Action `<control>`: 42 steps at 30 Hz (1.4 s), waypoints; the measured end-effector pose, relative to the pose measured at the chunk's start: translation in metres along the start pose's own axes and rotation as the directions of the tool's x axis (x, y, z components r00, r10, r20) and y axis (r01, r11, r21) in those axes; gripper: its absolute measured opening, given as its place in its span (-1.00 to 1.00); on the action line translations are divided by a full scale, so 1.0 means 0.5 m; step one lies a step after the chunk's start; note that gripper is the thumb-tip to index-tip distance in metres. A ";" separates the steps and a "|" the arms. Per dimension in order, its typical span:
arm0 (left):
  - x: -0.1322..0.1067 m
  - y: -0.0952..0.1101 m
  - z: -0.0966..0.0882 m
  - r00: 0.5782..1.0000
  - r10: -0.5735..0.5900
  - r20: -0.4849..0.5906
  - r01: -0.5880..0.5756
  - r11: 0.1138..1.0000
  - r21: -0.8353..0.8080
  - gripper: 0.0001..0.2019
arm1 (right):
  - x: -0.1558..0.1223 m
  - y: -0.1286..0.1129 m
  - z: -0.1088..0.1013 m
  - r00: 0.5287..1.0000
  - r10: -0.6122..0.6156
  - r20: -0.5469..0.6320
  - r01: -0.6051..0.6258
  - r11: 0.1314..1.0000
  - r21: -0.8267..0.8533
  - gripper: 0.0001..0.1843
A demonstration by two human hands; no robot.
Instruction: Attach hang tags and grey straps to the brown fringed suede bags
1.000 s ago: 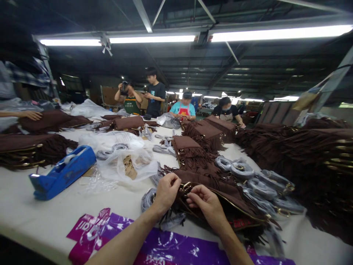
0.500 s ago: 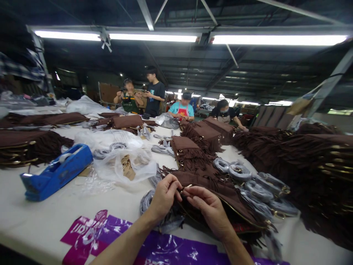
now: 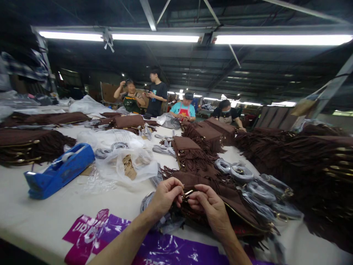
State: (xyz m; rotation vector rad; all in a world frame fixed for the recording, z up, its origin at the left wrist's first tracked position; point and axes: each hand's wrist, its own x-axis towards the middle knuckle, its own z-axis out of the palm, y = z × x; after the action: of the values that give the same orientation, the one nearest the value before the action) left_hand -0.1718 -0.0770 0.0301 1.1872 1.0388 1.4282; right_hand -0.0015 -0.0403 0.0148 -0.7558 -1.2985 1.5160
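A dark brown fringed bag [image 3: 234, 200] with a gold-coloured zip lies in front of me, its zip edge slack and open. At its near left end, a small gold-coloured metal clasp [image 3: 188, 193] shows between my hands. My left hand [image 3: 167, 195] is closed in a pinch at the clasp's left end, where the fingertips hide part of it. From the other side, my right hand [image 3: 209, 206] pinches the clasp's right end with thumb and fingers. Beneath my left wrist sits a plastic-wrapped grey coiled strap [image 3: 147, 201].
A blue tape dispenser [image 3: 62, 169] and a clear bag of brown tags [image 3: 129, 167] lie left. Wrapped strap coils [image 3: 241, 172] sit right, before a tall pile of fringed bags [image 3: 311, 165]. Purple plastic packaging [image 3: 171, 248] covers the front. Several people are at work behind the table.
My hands have drawn slightly apart at the bag's end, and more of the metal clasp shows between them. The view has shifted a little.
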 end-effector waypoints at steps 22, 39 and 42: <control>-0.020 -0.014 0.024 0.956 0.284 0.074 -0.266 0.734 0.626 -0.88 | 0.004 0.024 -0.004 0.962 -0.205 0.182 0.261 0.888 -0.379 -0.81; -0.021 0.036 -0.042 0.918 0.372 0.136 -0.339 0.560 0.756 -0.81 | -0.027 0.012 0.020 0.749 -0.546 0.375 0.634 0.426 -0.646 -0.72; -0.015 0.062 -0.104 0.954 0.272 0.129 -0.244 0.449 0.859 -0.73 | -0.075 0.013 0.072 0.610 -0.514 0.603 0.753 0.138 -0.644 -0.66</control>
State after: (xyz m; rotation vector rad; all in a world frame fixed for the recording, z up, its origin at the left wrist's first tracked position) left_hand -0.2277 -0.0911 0.0509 2.1492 1.7745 1.0974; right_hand -0.0227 -0.0880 0.0121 -0.4331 -2.2652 0.0723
